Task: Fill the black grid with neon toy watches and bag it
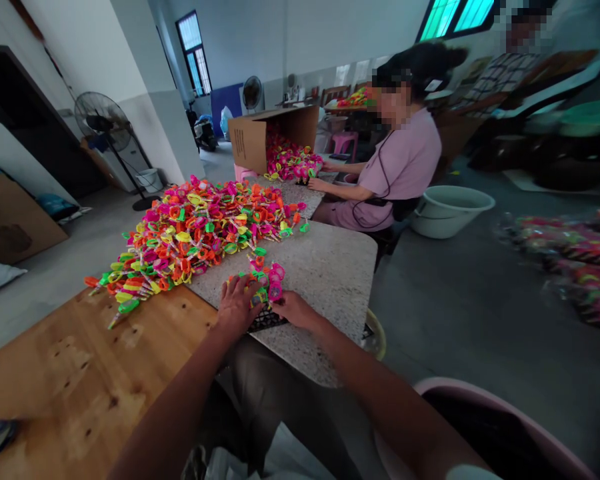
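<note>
Fingers of the left hand (237, 303) spread over watch-like green toys (259, 295) on a black lattice tray (267, 322), probably for steadying; whether the right hand (301, 311) pinches the pink toy (275, 288) beside its fingertips cannot be told.

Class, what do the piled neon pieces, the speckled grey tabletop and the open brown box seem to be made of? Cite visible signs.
Small neon plastic-looking pieces: probably moulded plastic, finish unclear; vivid, even colours suggest it.
Speckled grey stone-like tabletop: stone or printed laminate, apparently smooth; mottling fits both.
Open brown rectangular box: matte, likely cardboard, given dull panels.
</note>
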Available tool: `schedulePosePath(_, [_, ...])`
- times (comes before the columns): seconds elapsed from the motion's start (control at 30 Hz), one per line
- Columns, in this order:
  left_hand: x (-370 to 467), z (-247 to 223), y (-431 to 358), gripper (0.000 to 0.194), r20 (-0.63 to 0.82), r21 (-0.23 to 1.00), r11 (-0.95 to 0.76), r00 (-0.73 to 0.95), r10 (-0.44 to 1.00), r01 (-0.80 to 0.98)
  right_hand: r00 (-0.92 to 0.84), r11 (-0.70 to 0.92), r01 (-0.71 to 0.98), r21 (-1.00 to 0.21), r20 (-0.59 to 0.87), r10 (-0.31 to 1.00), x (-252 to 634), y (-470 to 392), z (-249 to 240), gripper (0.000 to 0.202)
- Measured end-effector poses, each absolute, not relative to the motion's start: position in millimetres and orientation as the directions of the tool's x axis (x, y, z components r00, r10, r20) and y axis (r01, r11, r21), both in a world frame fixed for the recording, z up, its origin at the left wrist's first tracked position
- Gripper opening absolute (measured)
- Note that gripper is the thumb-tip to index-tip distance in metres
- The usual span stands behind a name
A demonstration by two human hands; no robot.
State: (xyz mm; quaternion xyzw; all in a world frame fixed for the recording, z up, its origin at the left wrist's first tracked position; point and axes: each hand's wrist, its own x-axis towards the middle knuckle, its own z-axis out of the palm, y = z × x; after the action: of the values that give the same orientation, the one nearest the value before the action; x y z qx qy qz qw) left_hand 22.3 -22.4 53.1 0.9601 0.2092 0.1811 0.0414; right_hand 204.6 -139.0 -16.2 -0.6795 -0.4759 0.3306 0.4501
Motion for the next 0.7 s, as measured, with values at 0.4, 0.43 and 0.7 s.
schedulePosePath(0.4, [22.5, 53.1, -22.1, 0.055, 0.317, 0.151, -0.91, 0.852, 0.416, 0.387, 0.241, -0.119, 0.75, -0.651, 0.102, 0.965, 199.5, -129.9, 0.3, 0.01])
schedulePosePath(0.43, [22.6, 53.4, -22.3, 0.055, 0.321, 0.153, -0.91, 0.852, 0.414, 0.384, 0.244, -0.134, 0.766, -0.629, 0.091, 0.965, 197.5, -129.3, 2.0, 0.01])
schedulePosePath(0.7, [14.1, 56.0, -23.7, 0.054, 0.317, 0.188, -0.919, 0.865, 0.39, 0.346, 0.028, -0.216, 0.547, -0.809, -0.24, 0.97, 235.9, -151.6, 31.2, 0.015])
